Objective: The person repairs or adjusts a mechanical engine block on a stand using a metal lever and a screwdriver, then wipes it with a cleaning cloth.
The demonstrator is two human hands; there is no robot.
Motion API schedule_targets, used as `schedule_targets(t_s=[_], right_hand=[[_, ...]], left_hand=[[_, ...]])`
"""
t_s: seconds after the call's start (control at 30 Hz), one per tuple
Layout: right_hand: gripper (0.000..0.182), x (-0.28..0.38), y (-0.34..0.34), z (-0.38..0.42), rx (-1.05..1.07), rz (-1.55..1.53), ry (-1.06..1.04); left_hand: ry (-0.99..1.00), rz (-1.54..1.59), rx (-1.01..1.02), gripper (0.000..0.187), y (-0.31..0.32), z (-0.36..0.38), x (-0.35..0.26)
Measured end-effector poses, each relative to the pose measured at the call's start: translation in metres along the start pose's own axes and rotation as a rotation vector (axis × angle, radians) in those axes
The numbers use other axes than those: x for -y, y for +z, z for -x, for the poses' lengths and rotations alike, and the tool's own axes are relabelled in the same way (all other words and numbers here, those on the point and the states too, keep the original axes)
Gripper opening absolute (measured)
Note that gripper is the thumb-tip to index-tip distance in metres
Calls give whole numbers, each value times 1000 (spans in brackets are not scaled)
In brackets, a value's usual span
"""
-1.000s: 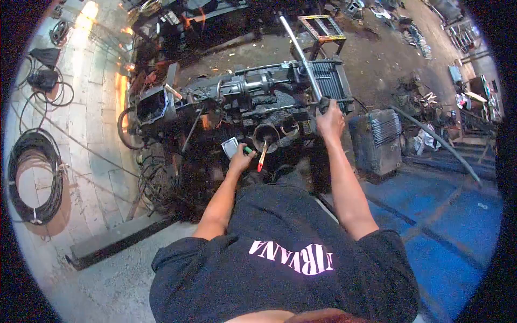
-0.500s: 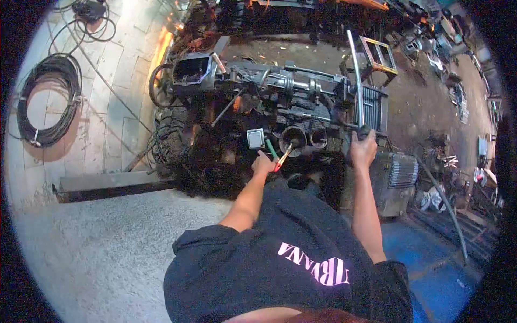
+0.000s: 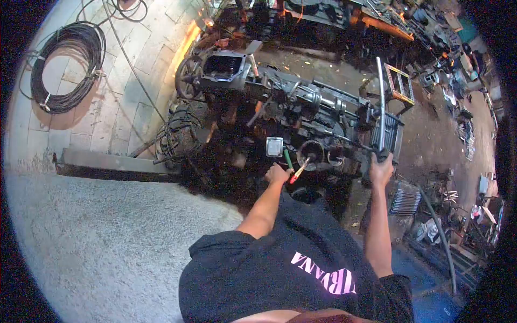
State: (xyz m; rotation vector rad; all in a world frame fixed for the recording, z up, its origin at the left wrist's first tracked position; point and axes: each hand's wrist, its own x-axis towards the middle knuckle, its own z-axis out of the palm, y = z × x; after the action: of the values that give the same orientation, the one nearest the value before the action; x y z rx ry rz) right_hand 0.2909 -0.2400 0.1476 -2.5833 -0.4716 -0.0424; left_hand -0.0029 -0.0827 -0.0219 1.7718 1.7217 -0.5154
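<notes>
My right hand is closed around a dark fitting at the lower end of a long metal bar, at the right end of a greasy lathe-like machine. At the machine's front, my left hand has curled fingers; what they hold is hidden. Beside its thumb are a green handle and a brush-like tool with a red end. That tool leans against a round, cup-shaped part. A small square silver-rimmed box sits just above my left hand.
Coiled black cable lies on the pale tiles at left, with tangled wires nearer the machine. A long beam borders the grey floor. A yellowish metal frame stands behind the bar. A hose runs along the right.
My view has turned, so the machine and both hands appear lower and farther right. Each hand keeps its place on or beside the machine. The bar stands at a slightly different slant in view.
</notes>
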Motion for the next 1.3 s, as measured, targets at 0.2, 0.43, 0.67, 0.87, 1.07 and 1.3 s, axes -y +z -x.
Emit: schedule_targets(t_s=[0.2, 0.43, 0.67, 0.87, 1.07, 1.3], right_hand=[[49, 2, 2, 0, -16, -17, -20], [56, -22, 16, -11, -50, 178, -31], [59, 5, 9, -2, -70, 407, 98], [64, 2, 1, 10, -39, 456, 163], [55, -14, 1, 32, -240, 571, 212], [55, 41, 10, 80, -597, 233, 332]], left_hand=[[52, 39, 147, 91, 0, -23, 12], [406, 226, 332, 63, -38, -64, 49], [511, 214, 261, 47, -113, -135, 87], [459, 234, 265, 41, -166, -189, 121], [422, 236, 218, 41, -210, -183, 128], [375, 297, 283, 42, -214, -180, 128]])
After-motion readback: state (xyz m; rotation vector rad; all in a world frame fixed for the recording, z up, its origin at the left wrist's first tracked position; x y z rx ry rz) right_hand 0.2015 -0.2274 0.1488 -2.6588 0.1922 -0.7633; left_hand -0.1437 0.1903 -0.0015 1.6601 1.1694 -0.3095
